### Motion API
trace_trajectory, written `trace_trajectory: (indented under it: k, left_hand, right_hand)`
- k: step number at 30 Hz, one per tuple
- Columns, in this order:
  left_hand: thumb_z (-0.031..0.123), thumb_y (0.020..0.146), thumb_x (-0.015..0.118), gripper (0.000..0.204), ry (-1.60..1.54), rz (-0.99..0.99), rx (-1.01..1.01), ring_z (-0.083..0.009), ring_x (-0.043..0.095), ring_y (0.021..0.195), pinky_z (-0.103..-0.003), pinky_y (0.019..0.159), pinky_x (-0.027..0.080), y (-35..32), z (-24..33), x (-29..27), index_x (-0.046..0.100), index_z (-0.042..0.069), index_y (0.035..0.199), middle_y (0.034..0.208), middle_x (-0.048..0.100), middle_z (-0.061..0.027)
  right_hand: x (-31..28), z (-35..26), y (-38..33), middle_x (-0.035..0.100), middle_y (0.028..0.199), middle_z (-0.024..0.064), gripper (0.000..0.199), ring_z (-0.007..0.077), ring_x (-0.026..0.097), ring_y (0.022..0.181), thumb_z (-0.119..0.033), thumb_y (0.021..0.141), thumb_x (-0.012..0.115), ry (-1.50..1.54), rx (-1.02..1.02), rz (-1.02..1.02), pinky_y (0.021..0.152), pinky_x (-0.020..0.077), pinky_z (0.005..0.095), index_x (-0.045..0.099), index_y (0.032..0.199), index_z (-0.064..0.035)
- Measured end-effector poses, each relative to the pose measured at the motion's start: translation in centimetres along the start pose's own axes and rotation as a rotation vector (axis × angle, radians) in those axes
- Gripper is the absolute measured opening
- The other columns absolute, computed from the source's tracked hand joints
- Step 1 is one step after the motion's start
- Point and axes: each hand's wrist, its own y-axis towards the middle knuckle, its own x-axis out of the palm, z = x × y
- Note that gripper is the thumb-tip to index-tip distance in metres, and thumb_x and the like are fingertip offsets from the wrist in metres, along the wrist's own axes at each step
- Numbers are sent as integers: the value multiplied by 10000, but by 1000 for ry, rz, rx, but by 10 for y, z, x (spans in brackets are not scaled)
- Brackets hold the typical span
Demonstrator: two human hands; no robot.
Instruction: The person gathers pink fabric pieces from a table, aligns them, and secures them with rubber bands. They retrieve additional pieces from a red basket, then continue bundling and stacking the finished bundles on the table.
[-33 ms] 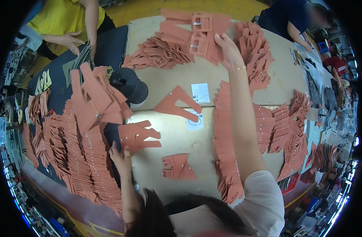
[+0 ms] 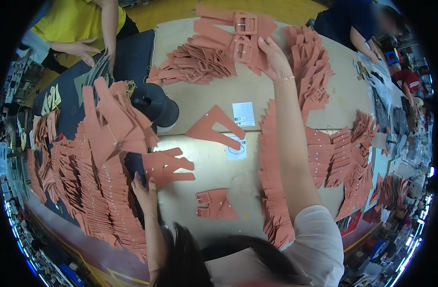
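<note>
My right hand (image 2: 275,60) is raised over the far part of the table, its fingers closed on coral-red buckled strap pieces (image 2: 259,43) with two covered buckles. At the near left, my left hand (image 2: 145,193) grips the edge of forked coral-red strap pieces (image 2: 168,166) between thumb and fingers. Between the hands lies one flat forked piece (image 2: 204,125). Nearer me on the table rests a small coral-red piece with two buckles (image 2: 219,204). Parts of the fingers of both hands are hidden by the pieces.
Overlapping rows of coral-red pieces lie left (image 2: 70,162) and right (image 2: 274,162). A loose bunch (image 2: 116,115) rises by a black spool (image 2: 156,105). Buckled straps (image 2: 195,62) are heaped behind. A paper label (image 2: 243,113) lies mid-table. Two people work across the table.
My right hand has shifted slightly up and left with the buckled strap pieces. My left hand has hardly moved.
</note>
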Motion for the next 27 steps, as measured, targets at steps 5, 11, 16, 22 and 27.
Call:
trace_trajectory:
  k: [5, 11, 16, 22, 27]
  left_hand:
    - [178, 741, 763, 651, 183, -18, -96, -353, 503, 967, -438, 835, 429, 25, -3, 11, 450, -48, 1265, 1040, 496, -196]
    - [120, 691, 763, 539, 306, 20, -46, -411, 499, 979, -477, 839, 411, 35, 1, 22, 484, -25, 1128, 1021, 497, -222]
    - [102, 700, 760, 526, 364, 70, -28, -462, 515, 971, -488, 810, 454, 32, -1, 28, 458, -15, 1115, 1052, 481, -253]
    - [108, 743, 714, 426, 235, -21, -104, -425, 587, 907, -461, 768, 480, 40, -6, 25, 494, -14, 1087, 932, 603, -232]
    - [167, 811, 657, 275, 140, -298, -112, -317, 620, 745, -387, 688, 479, 32, -8, -7, 553, -49, 946, 783, 622, -192]
  right_hand:
    - [-47, 96, 92, 644, 1058, 57, 230, 167, 607, 978, -200, 932, 583, -290, 156, 174, 818, 492, 305, 602, 1058, -8]
    - [-74, 135, 115, 664, 1058, 163, 307, 301, 634, 976, -258, 831, 672, -1119, 141, 309, 848, 478, 394, 639, 967, 15]
    - [-29, 123, 91, 611, 1085, 224, 435, 363, 604, 1012, -216, 807, 665, -1569, -98, 507, 858, 476, 447, 522, 1166, -17]
    - [20, 109, 23, 551, 1114, 213, 383, 363, 583, 992, -157, 815, 630, -1584, -537, 493, 857, 474, 443, 509, 1149, -13]
    - [56, 148, -151, 581, 995, 169, 213, 362, 576, 942, -118, 803, 634, -1063, -92, -230, 868, 462, 411, 633, 997, -30]
